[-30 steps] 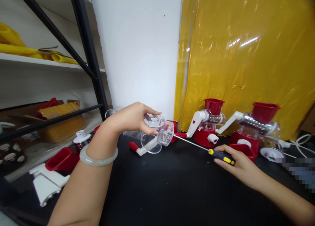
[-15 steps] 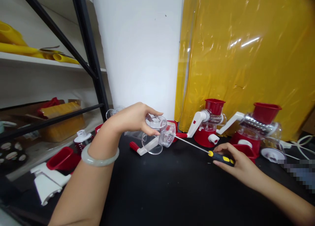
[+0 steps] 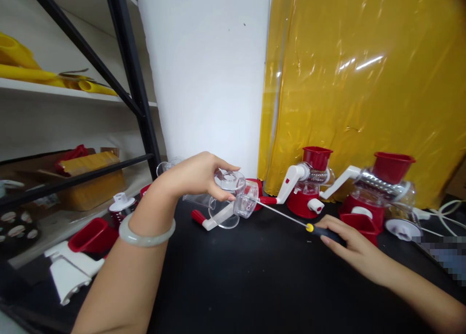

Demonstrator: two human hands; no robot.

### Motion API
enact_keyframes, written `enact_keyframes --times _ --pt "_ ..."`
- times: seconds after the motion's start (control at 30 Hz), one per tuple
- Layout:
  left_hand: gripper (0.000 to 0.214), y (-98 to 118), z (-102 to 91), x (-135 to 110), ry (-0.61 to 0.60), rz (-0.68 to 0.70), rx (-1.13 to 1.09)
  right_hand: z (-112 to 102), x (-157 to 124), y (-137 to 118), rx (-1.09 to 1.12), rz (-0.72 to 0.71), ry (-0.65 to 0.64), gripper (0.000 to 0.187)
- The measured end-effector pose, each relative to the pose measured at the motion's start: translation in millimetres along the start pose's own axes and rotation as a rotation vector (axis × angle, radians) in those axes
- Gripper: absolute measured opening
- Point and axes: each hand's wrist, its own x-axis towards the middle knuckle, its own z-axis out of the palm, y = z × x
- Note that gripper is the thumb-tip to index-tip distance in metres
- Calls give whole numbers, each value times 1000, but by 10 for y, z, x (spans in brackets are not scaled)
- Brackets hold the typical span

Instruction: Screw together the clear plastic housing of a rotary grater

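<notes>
On the black tabletop (image 3: pixel 255 275), I count two hands at work on one clear plastic housing (image 3: pixel 244 207), which sits near the back, roughly midway between the shelving and the machines. The left hand (image 3: pixel 204 174), with one pale bangle (image 3: pixel 147 240) on its wrist, comes over from above and pinches the housing's round flange between thumb and fingers. The right hand (image 3: pixel 357 245) wraps fingers and thumb about the handle of one screwdriver (image 3: pixel 309 227), whose shaft slants up to the left into the open end of the housing; from here I cannot tell what the tip touches inside. Just below the housing lies one loose-looking white crank (image 3: pixel 220 216) with a red grip. To the right I make out two red-based drum graters (image 3: pixel 305 202), each with one red hopper on top and one white arm, and beside the farther-right one a golden drum (image 3: pixel 402 222) with a white end. To the left I count one red hopper (image 3: pixel 89 234), one white bracket-like part (image 3: pixel 69 271) and one white-capped metal drum (image 3: pixel 122 205). As for lettering, a dark patterned item (image 3: pixel 18 232) on the lower shelf carries pale patches too blurred for me to read.
</notes>
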Motion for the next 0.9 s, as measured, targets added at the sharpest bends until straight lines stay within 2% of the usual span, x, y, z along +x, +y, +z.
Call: enact_keyframes --times 0.1,0.23,0.37,0.47,0.6,0.7,0.9 --pt "81 4 -3 -4 1 -13 11 5 16 14 -21 -54 23 20" --pt "80 6 4 -1 -1 2 14 34 20 81 -50 -84 123 14" --pt "79 -3 10 6 -5 17 7 72 17 128 -34 -30 158 23" --pt "79 -16 12 9 -3 13 3 76 26 122 -41 -7 149 37" --pt "79 -26 19 14 -2 20 4 64 35 92 -66 14 54 22" --pt "80 -19 23 16 -4 29 -8 61 25 67 -57 103 -14 28" --pt "81 3 13 2 -2 6 8 15 -35 21 1 132 -11 30"
